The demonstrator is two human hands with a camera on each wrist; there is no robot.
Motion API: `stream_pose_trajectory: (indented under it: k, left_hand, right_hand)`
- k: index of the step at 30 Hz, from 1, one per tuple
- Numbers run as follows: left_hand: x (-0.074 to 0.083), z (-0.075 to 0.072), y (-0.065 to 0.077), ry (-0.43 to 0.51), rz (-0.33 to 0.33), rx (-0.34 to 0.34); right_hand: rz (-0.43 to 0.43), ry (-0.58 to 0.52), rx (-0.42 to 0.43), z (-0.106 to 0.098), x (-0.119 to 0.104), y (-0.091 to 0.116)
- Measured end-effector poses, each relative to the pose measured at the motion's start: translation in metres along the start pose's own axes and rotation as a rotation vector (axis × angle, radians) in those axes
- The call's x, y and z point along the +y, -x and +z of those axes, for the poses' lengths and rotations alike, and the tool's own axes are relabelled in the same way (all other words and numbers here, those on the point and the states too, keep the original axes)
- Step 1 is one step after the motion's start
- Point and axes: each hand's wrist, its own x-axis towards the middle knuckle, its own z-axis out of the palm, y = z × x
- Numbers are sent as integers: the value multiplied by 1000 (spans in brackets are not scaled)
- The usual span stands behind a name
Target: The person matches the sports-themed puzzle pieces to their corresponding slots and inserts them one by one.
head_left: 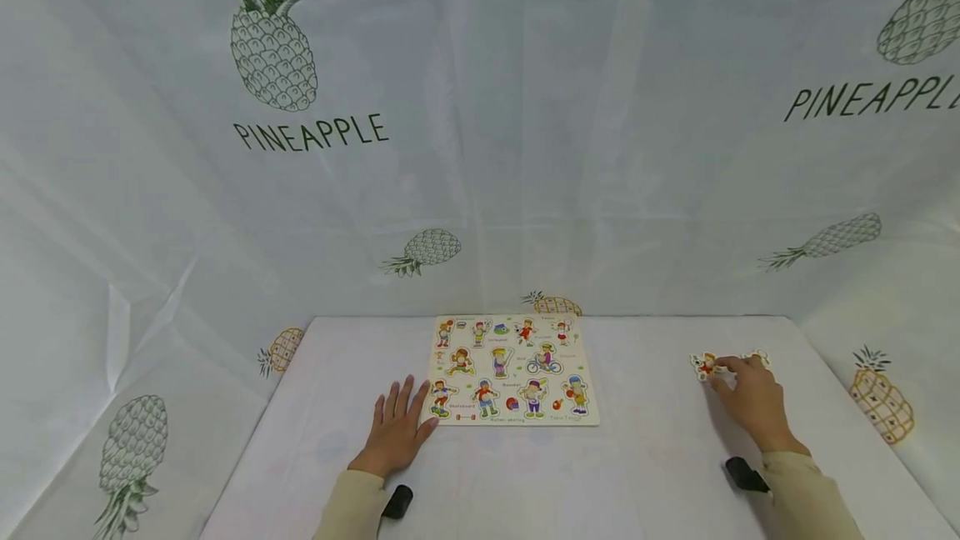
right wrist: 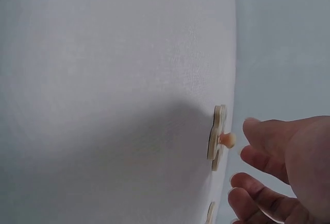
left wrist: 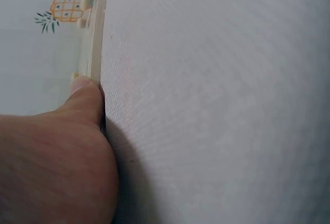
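Note:
A wooden knob puzzle board (head_left: 517, 421) with printed sports figures lies at the back middle of the table. My left hand (head_left: 395, 432) is spread flat at its left front corner, and the thumb (left wrist: 85, 92) presses on the board's edge in the left wrist view. Far to the right, my right hand (head_left: 752, 404) hovers over a loose puzzle piece (head_left: 705, 366) with a figure in red. In the right wrist view that piece has a small peg knob (right wrist: 227, 140); the thumb and fingers stand just short of it, holding nothing.
Another loose piece (head_left: 762, 356) lies just beyond the right hand, partly hidden by it. White cloth covers the table (head_left: 525, 482). A pineapple-print curtain (head_left: 480, 148) rises behind and at both sides. Black wrist cameras sit under both sleeves.

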Motion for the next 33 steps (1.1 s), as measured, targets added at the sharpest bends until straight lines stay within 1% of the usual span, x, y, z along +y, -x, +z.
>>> stream_pose_trajectory:
  k: [3,7,11,15,23,33]
  left_hand:
    - [0,0,-1,-15,-3,-2]
    - [2,-1,-1,-19,6,3]
    - [4,-1,0,-9,14,15]
    - [4,0,-1,-25,0,9]
    - [2,1,-1,-29,-12,-2]
    - [1,0,1,-13,-11,3]
  right_hand:
    - [19,7,-30,-1,2,-2]
    - [31,13,-50,-1,3,-5]
    - [26,15,-49,0,1,-7]
    - [21,25,-47,2,-1,-10]
    - [4,63,11,8,0,-19]
    - [43,111,-29,14,-5,-28]
